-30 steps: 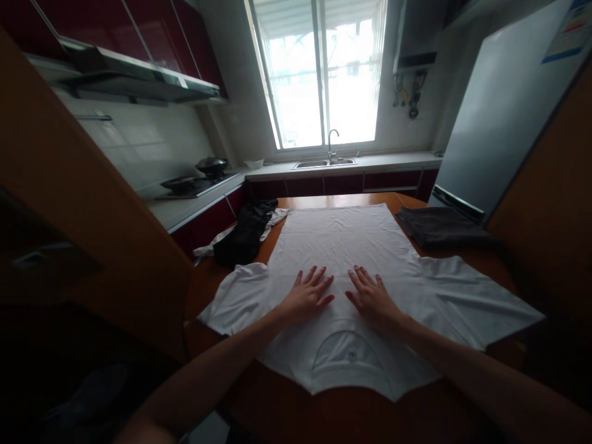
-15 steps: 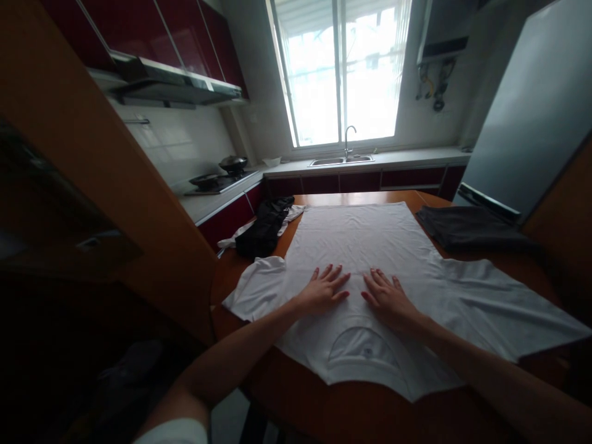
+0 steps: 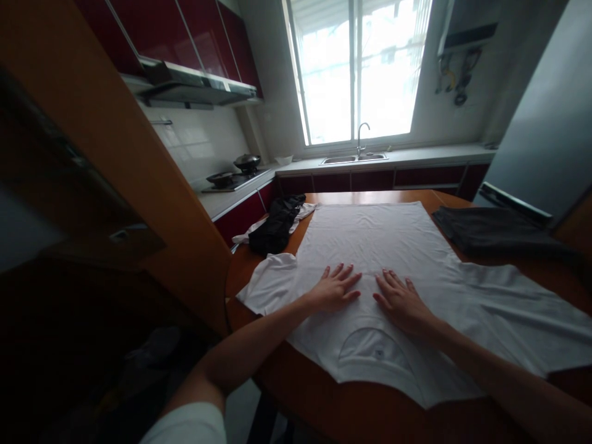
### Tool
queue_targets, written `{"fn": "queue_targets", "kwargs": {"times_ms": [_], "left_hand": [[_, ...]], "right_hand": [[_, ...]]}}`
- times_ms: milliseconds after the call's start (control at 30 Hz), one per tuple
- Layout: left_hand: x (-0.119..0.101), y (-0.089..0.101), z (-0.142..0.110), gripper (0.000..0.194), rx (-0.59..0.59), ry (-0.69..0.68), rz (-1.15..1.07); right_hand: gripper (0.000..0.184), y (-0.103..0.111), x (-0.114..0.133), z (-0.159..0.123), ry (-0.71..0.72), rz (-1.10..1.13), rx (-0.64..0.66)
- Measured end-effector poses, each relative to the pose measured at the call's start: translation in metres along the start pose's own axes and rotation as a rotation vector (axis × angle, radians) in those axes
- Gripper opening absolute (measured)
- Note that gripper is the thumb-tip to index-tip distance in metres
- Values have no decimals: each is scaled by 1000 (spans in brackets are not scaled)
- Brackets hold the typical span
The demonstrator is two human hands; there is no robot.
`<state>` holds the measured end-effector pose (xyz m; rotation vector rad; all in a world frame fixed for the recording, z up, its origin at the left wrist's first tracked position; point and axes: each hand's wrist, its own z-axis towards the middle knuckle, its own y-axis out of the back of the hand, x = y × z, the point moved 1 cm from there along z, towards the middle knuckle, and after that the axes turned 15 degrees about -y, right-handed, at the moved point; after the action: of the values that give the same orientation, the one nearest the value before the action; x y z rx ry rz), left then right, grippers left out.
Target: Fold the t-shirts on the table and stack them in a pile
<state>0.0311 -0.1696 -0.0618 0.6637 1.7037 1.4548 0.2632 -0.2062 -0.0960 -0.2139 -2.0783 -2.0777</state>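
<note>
Here the shirt (image 3: 370, 237) lies beneath each hand (image 3: 333, 291) (image 3: 403, 306).

A shirt (image 3: 370, 237) lies flat on a table (image 3: 324, 401), collar (image 3: 372, 369) toward the near edge. The left hand (image 3: 335, 291) and right hand (image 3: 401, 302) rest on it, side by side. Left of the shirt lie clothes (image 3: 277, 225); right, a cloth (image 3: 490, 231). Beyond the table, a counter (image 3: 416, 154) holds a sink (image 3: 338, 160) below a window (image 3: 354, 71), with a stove (image 3: 238, 182) at left and a fridge (image 3: 546, 123) at right.
</note>
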Motion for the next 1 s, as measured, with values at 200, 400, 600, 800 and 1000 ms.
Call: {"fn": "queue_targets", "kwargs": {"times_ms": [200, 400, 600, 800, 1000], "left_hand": [[1, -1, 1, 66, 3, 1, -1], [1, -1, 1, 66, 0, 5, 1], [-1, 1, 1, 66, 2, 6, -5], [1, 0, 2, 66, 6, 6, -5], [-1, 1, 1, 66, 1, 9, -2]], "right_hand": [[61, 0, 0, 0, -5, 17, -24], [61, -1, 1, 1, -20, 19, -30], [60, 0, 2, -1, -9, 22, -9], [60, 5, 4, -3, -16, 25, -11], [61, 9, 6, -3, -37, 12, 4]]}}
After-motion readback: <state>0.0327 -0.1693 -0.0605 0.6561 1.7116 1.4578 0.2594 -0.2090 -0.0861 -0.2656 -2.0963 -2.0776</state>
